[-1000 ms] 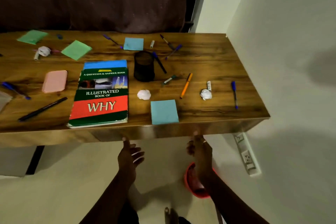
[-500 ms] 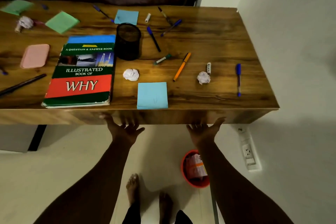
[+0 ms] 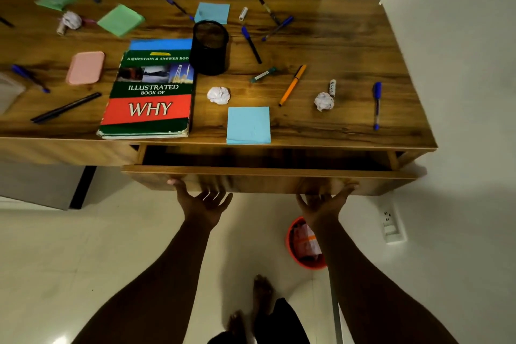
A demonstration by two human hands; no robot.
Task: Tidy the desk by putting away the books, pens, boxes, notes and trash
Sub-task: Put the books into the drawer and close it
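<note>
Fingers (image 3: 215, 196) of left hand (image 3: 202, 205) hooked under bottom edge of drawer front (image 3: 268, 181), thumb on its face; fingers of right hand (image 3: 325, 204) likewise curled under same edge, gripping. Drawer slid partway out beneath tabletop (image 3: 349, 45), interior dark, contents not discernible.

Listed on tabletop:
- Book (image 3: 150, 92), flat, near front edge, left of centre.
- Black mesh pen cup (image 3: 209, 47), upright, just beside book's far right corner.
- Blue note pad (image 3: 248, 125), at front edge, above open drawer.
- Crumpled paper ball (image 3: 219, 95), between book and pad; second ball (image 3: 324, 101) farther right.
- Orange pen (image 3: 293, 84), between the balls; blue pen (image 3: 377, 105) near right end.
- Pink box (image 3: 85, 67), left of book.
- Green notes (image 3: 120, 19), far left.

Orange bin (image 3: 304, 246) on floor, under right forearm.
</note>
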